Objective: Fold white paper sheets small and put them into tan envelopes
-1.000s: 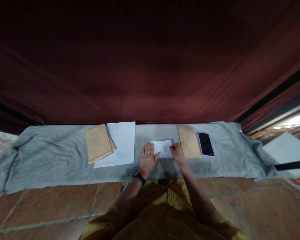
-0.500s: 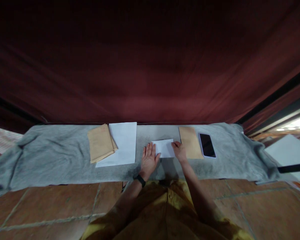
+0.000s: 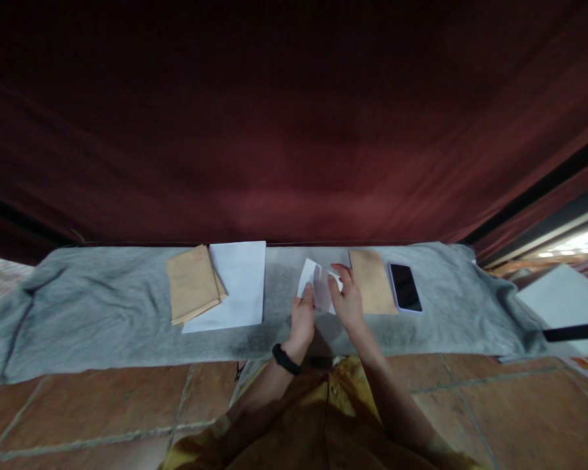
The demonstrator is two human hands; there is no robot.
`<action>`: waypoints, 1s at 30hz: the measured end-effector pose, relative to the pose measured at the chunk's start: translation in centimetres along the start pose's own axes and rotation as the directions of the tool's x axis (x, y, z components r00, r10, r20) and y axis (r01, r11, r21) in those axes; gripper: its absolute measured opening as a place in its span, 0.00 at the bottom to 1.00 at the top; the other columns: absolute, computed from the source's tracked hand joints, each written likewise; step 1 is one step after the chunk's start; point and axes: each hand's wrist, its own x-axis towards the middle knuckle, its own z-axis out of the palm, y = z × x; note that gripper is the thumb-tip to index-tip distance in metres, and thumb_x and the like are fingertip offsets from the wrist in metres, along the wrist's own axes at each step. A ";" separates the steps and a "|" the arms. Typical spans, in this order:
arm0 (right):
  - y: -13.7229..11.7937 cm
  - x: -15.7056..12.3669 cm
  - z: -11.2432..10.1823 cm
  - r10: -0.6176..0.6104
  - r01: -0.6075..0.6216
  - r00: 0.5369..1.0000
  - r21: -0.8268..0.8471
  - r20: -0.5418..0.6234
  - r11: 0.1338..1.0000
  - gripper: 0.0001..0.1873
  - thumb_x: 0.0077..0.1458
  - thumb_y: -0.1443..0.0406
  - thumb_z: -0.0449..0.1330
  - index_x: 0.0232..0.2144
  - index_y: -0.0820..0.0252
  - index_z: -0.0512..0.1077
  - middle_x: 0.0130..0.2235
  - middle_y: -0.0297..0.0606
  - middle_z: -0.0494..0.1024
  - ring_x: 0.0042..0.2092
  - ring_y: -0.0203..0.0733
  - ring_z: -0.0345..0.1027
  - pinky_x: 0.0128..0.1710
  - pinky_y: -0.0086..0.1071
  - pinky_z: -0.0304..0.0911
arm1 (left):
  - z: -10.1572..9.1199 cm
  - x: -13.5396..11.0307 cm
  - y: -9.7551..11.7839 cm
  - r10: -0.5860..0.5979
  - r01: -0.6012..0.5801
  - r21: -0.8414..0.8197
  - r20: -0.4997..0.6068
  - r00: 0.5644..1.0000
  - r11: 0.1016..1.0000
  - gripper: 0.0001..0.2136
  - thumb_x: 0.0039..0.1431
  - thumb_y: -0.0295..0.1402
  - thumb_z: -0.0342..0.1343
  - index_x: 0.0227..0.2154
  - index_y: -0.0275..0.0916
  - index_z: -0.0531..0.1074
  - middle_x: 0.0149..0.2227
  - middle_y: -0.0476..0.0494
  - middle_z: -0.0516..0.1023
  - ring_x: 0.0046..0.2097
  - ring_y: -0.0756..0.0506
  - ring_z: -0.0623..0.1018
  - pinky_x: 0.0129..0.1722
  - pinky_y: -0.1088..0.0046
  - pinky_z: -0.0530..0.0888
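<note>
A folded sheet of white paper (image 3: 319, 279) is held tilted over the grey cloth, in front of my body. My left hand (image 3: 302, 322) grips its left side, thumb on top and the other fingers hidden beneath. At the paper's right edge is my right hand (image 3: 348, 301), its thumb on the sheet and its forefinger bent at the far corner. Just right of that hand lies a brown envelope (image 3: 376, 284). To the left, a larger white sheet (image 3: 244, 281) lies flat, partly under a stack of brown envelopes (image 3: 192, 284).
A phone (image 3: 406, 287) with a pale case lies right of the single envelope. Grey cloth (image 3: 108, 287) covers the long narrow surface, with a dark red curtain (image 3: 294, 143) behind it. A white panel (image 3: 563, 300) stands at the far right, and the floor (image 3: 102, 405) is tiled.
The folded paper has come up off the cloth and tilted. My left hand has gone from lying flat to gripping it; my right hand has shifted slightly left along its edge.
</note>
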 end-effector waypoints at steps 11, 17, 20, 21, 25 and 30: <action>9.2 -2.6 3.0 0.300 -0.298 0.954 -0.087 0.001 0.950 0.31 0.59 0.59 0.51 0.62 0.66 0.66 0.38 0.45 0.80 0.35 0.45 0.75 0.37 0.37 0.71 | -4.5 1.2 -3.7 -0.036 0.034 -0.018 -0.068 0.997 0.999 0.19 0.63 0.42 0.57 0.52 0.37 0.74 0.48 0.37 0.82 0.49 0.41 0.83 0.49 0.59 0.81; 9.7 -2.2 2.6 0.201 -0.193 0.980 -0.239 0.008 0.952 0.29 0.61 0.63 0.49 0.63 0.65 0.65 0.43 0.49 0.82 0.40 0.48 0.77 0.43 0.41 0.72 | -7.5 2.7 -3.3 0.189 -0.143 0.399 -0.080 0.979 0.906 0.22 0.56 0.30 0.60 0.55 0.38 0.73 0.37 0.45 0.80 0.36 0.46 0.80 0.41 0.65 0.80; 9.6 -2.4 2.8 0.137 -0.120 0.990 -0.291 0.038 0.949 0.28 0.62 0.66 0.48 0.63 0.65 0.66 0.49 0.53 0.80 0.46 0.51 0.77 0.47 0.42 0.72 | -7.7 2.2 -2.8 0.280 -0.260 0.657 0.077 0.957 0.708 0.19 0.57 0.24 0.56 0.51 0.39 0.76 0.44 0.42 0.79 0.39 0.45 0.80 0.47 0.63 0.79; 9.4 -2.4 2.9 0.118 -0.096 0.992 -0.323 0.050 0.942 0.28 0.62 0.67 0.48 0.63 0.65 0.66 0.50 0.54 0.79 0.47 0.50 0.77 0.48 0.42 0.72 | -7.6 1.9 -2.6 0.294 -0.293 0.723 0.130 0.947 0.626 0.19 0.57 0.23 0.54 0.52 0.39 0.76 0.48 0.41 0.78 0.42 0.44 0.81 0.50 0.62 0.79; 8.8 -2.7 2.9 0.129 -0.083 0.989 -0.442 0.076 0.893 0.26 0.64 0.68 0.47 0.62 0.64 0.66 0.50 0.52 0.78 0.46 0.49 0.77 0.47 0.39 0.72 | -7.0 0.8 -1.7 0.309 -0.342 0.859 0.231 0.923 0.381 0.21 0.61 0.21 0.50 0.55 0.38 0.74 0.54 0.36 0.75 0.53 0.39 0.78 0.58 0.56 0.74; 8.2 -2.9 2.7 0.165 -0.079 0.978 -0.509 0.127 0.857 0.25 0.66 0.69 0.50 0.64 0.64 0.64 0.52 0.52 0.75 0.43 0.47 0.77 0.45 0.36 0.71 | -5.8 0.6 -2.0 0.310 -0.466 0.883 0.429 0.848 0.052 0.21 0.70 0.30 0.46 0.63 0.37 0.67 0.66 0.32 0.68 0.68 0.34 0.66 0.66 0.49 0.66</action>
